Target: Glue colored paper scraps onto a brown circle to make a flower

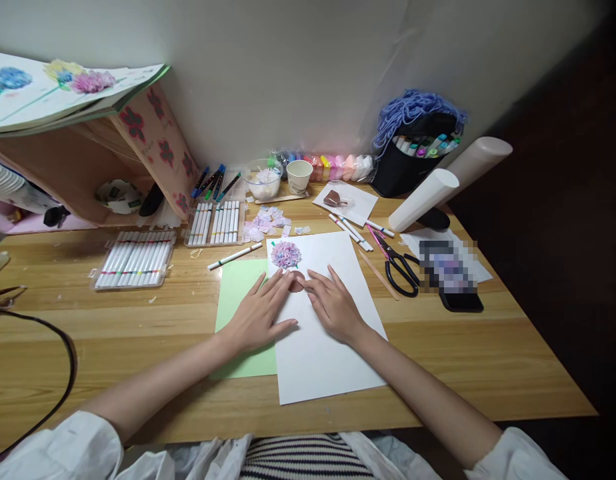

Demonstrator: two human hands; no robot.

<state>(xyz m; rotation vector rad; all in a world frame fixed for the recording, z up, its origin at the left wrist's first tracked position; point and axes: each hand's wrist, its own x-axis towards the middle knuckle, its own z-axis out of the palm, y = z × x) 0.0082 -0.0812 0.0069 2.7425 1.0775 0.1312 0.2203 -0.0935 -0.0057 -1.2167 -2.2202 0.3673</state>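
Note:
A sheet of white paper (333, 363) lies on the wooden table, partly over a light green sheet (238, 300). Near its top sits a round flower head (287, 255) made of small pink, purple and blue bits. Just below the flower is a flat brown piece (297, 283) that looks like modelling clay. My left hand (261, 310) rests flat with fingers stretched, its fingertips at the left edge of the brown piece. From the other side, my right hand (335, 303) touches the piece with its fingertips, the fingers spread. My fingers cover part of the brown piece.
Marker sets (135, 261) and loose paper scraps (268, 223) lie at the left and back. Black-handled scissors (402, 273), a wooden stick (381, 275) and a phone (461, 301) are on the right. Brown clay (333, 198), a paper cup (299, 177) and a pen holder (401, 167) stand behind.

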